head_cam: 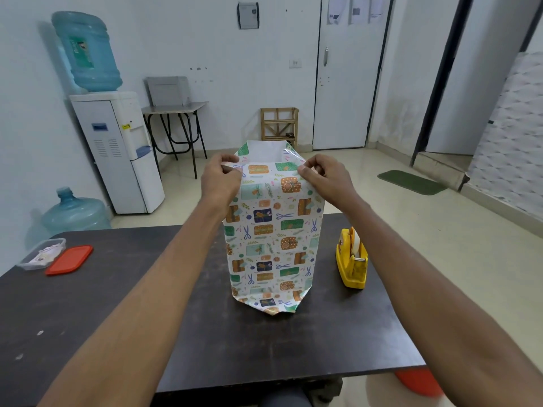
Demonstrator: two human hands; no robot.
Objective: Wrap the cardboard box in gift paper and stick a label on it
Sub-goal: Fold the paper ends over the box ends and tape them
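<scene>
Both arms were stretched out over the dark table (117,304), and the box (270,230) stood upright between the hands, wrapped in patterned gift paper (266,261) whose top edge was open above the fingers. The left hand (221,177) pinched the paper's upper left corner between thumb and fingers, while the right hand (324,175) pinched the upper right corner the same way. A yellow tape dispenser (351,259) sat below the right hand, and a clear tub (41,254) with its red lid (70,259) lay far out to the left of the left hand.
</scene>
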